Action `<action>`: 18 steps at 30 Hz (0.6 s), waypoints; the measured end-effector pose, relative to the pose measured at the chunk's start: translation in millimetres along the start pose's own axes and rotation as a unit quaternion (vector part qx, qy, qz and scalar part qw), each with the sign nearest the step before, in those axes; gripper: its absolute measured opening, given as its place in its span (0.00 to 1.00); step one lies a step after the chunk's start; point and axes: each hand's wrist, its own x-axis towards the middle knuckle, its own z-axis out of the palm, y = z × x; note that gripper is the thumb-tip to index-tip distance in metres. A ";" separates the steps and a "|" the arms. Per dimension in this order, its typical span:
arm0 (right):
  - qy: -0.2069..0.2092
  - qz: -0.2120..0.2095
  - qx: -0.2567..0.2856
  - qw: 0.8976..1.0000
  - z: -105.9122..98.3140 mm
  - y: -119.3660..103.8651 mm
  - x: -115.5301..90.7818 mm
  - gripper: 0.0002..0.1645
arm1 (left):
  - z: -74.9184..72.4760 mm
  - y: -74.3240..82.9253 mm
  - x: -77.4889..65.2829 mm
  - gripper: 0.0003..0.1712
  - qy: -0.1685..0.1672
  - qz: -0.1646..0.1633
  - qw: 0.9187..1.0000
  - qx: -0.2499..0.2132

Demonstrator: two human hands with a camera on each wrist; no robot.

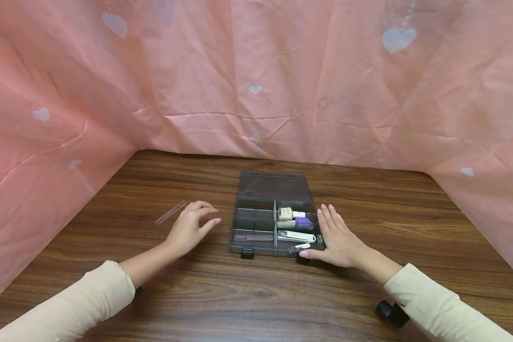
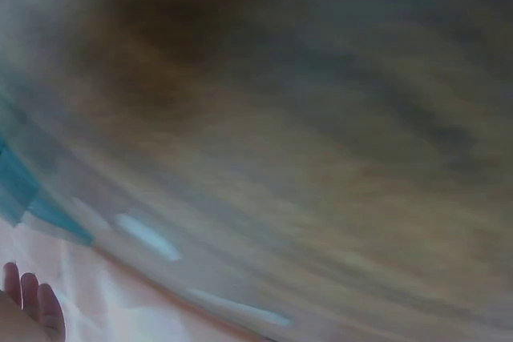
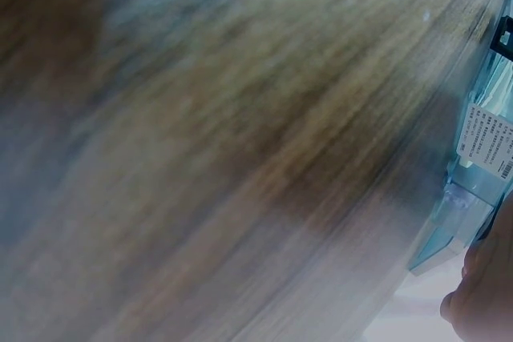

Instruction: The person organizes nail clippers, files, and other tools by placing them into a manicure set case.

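Observation:
A dark see-through organizer box [image 1: 262, 250] stands with its lid [image 1: 275, 186] folded back. On its right side lie a beige nail polish bottle [image 1: 285, 213], a purple-capped bottle [image 1: 303, 223], a nail clipper [image 1: 296, 237] and a small white item [image 1: 302, 246]. A dark flat stick [image 1: 253, 237] lies in the front left compartment. My right hand [image 1: 339, 244] rests along the box's right side, fingers straight, thumb at the front corner. To the left of the box my left hand [image 1: 192, 225] hovers with thumb and fingers apart, holding nothing. Beside it lies a clear strip [image 1: 171, 212].
The wooden table [image 1: 222, 304] carries the box. Pink curtains [image 1: 205, 71] with white hearts enclose the back and sides. A black object [image 1: 392, 313] sits under the right forearm. The left wrist view is mostly blurred; a printed label [image 3: 486, 140] shows on the box in the right wrist view.

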 end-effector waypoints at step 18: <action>-0.002 -0.001 -0.001 1.000 -0.3 -0.3 0.2 0.69 | -23.3 -34.4 -22.3 0.18 0.018 -0.061 0.998 0.020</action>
